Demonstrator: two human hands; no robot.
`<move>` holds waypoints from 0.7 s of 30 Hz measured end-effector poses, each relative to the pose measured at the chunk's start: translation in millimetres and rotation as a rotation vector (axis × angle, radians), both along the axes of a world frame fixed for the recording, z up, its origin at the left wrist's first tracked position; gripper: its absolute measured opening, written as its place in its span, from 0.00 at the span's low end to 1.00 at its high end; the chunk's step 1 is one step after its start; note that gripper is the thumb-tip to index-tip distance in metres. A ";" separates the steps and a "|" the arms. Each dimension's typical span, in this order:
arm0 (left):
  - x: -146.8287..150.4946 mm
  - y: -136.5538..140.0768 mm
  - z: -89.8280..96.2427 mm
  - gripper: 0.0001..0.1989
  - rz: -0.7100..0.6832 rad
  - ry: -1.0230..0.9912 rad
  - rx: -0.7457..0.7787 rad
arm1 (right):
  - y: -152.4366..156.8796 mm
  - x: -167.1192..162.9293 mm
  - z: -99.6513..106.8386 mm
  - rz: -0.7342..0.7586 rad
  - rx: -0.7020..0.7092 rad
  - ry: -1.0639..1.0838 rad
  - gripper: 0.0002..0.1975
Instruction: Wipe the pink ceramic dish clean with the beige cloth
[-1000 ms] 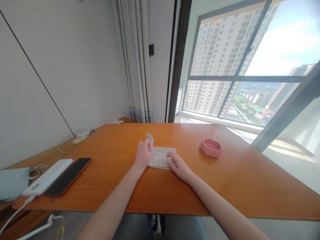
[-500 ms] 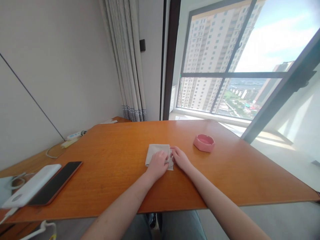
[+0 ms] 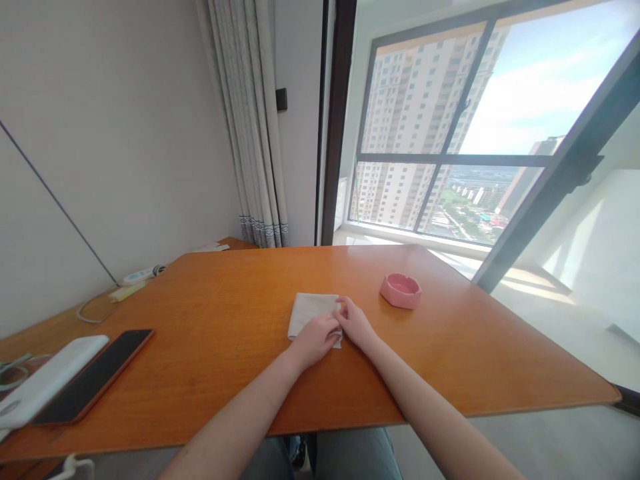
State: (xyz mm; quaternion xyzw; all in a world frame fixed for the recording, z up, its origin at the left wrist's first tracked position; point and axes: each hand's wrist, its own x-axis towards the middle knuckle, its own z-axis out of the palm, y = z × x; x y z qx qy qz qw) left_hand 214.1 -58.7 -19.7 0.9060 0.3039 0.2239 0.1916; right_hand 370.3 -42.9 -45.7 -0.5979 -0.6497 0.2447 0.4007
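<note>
Head view: left hand (image 3: 314,339) lies on the near right part of a small folded white cloth (image 3: 310,312), fingers curled down on it. Right hand (image 3: 355,323) touches its right edge, fingertips pinching there, though I can't tell how firmly. Cloth sits flat mid orange wooden worktop (image 3: 210,347). Risk: uneven pull from the two hands could skew or open the fold, or slide the cloth on the smooth wood. Pink ashtray (image 3: 401,290) is near on the right; a wide sweep could knock it.
</note>
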 end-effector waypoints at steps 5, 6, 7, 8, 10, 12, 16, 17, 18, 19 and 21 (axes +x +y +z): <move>-14.4 9.8 10.3 0.17 0.184 -0.024 0.119 | 0.6 -1.2 -0.9 0.013 -0.012 -0.083 0.15; -19.3 15.2 10.0 0.19 0.267 -0.025 0.139 | -0.3 -1.7 0.1 0.014 -0.015 -0.116 0.14; -24.4 21.0 8.2 0.20 0.343 -0.007 0.150 | -1.6 -2.3 1.5 0.015 -0.018 -0.153 0.14; -29.1 26.7 4.9 0.21 0.399 0.037 0.148 | -3.5 -2.9 3.6 0.017 -0.018 -0.194 0.14; -35.8 36.0 -4.5 0.24 0.438 0.172 0.111 | -8.9 -4.8 9.5 0.000 0.005 -0.296 0.13; -37.2 40.4 -14.8 0.27 0.426 0.299 0.072 | -15.5 -8.3 17.1 -0.053 0.075 -0.417 0.13; -26.9 36.7 -28.6 0.30 0.460 0.385 0.123 | -26.1 -22.8 27.2 -0.049 0.271 -0.551 0.17; -23.7 34.8 -30.3 0.30 0.487 0.386 0.139 | -27.3 -27.4 26.5 -0.013 0.292 -0.563 0.19; -21.0 33.1 -31.5 0.30 0.516 0.383 0.146 | -27.8 -31.9 24.1 0.015 0.284 -0.574 0.21; -19.2 31.9 -32.1 0.30 0.542 0.378 0.146 | -27.8 -35.9 20.4 0.027 0.242 -0.589 0.22; -18.7 31.1 -31.8 0.29 0.566 0.371 0.132 | -27.3 -41.5 10.9 0.028 0.106 -0.624 0.25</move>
